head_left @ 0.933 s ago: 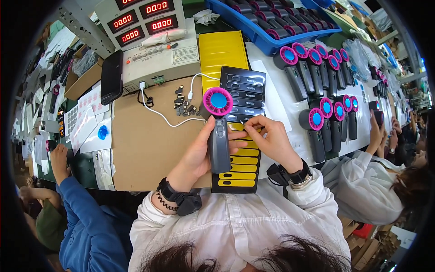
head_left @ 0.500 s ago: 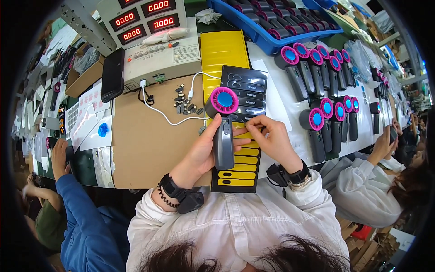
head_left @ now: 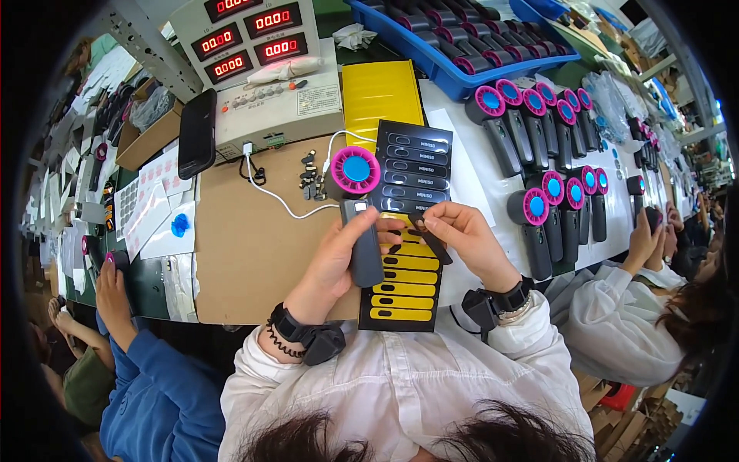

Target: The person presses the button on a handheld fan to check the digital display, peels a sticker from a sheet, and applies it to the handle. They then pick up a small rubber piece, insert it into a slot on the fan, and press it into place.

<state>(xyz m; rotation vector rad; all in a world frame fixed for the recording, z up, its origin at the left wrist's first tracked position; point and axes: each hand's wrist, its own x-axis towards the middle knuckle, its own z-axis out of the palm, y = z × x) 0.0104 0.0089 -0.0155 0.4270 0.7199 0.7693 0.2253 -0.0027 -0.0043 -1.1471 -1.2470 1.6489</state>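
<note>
My left hand (head_left: 332,258) is wrapped round the dark grey handle of a handheld fan (head_left: 367,260), thumb on its upper front. The fan's head has a pink ring and a blue centre and points up. Just right of it, my right hand (head_left: 466,235) pinches a narrow black sticker strip (head_left: 437,245) between thumb and fingertips. Both hands are over a sticker sheet (head_left: 419,171), which has black strips at its far part and bare yellow backing at its near part. A white cable (head_left: 292,214) runs behind the fan.
Several similar fans (head_left: 535,208) lie in rows on the right, with a blue crate (head_left: 462,77) of more behind. A test box (head_left: 269,115) with red displays, a black phone (head_left: 198,132) and small dark parts (head_left: 310,181) are at far left. Co-workers sit on both sides.
A black strip has come off the sheet into my right hand. The fan in my left hand has moved slightly left, and its handle has turned.
</note>
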